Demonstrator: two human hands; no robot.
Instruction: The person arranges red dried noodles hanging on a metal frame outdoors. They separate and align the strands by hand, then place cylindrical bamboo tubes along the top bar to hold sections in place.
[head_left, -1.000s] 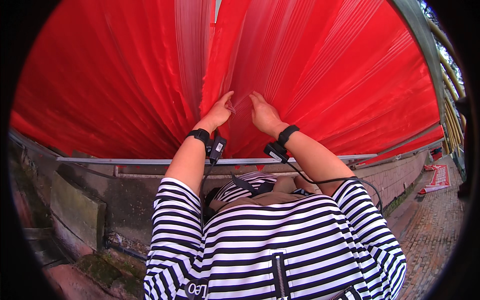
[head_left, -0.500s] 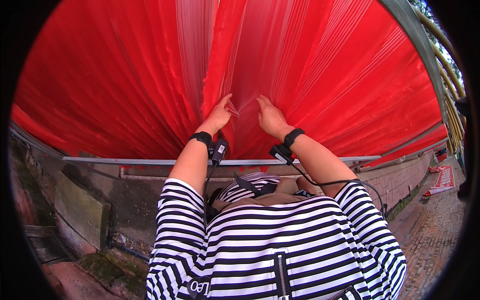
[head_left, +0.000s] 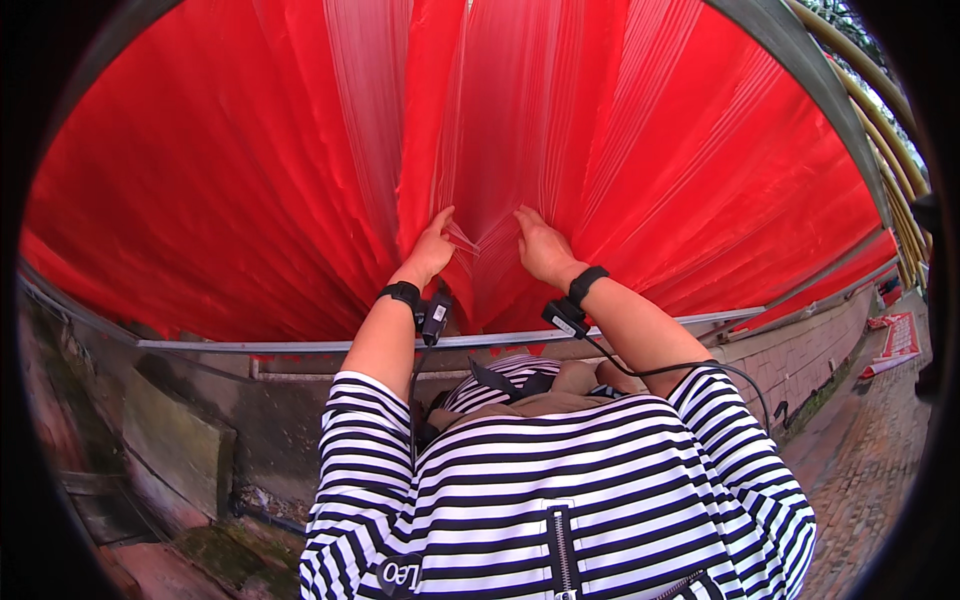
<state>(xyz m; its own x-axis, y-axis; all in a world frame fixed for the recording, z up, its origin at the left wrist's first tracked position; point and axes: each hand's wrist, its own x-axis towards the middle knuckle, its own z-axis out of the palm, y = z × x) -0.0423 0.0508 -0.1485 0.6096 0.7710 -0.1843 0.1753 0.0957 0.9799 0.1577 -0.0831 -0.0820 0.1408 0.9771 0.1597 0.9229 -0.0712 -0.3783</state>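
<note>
While both forearms reach forward, the red sheet (head_left: 720, 200) spreads in front of the person, its pleats fanning out above a metal rail (head_left: 250, 347). The left hand (head_left: 428, 255) is at the sheet's middle, index finger extended and the other fingers curled beside thin, stretched folds; whether they grip the material cannot be told. Just to its right, the right hand (head_left: 545, 250) reaches with fingers nearly straight and close together, its thumb and any hold hidden. Each wrist wears a black strap (head_left: 588, 284).
</note>
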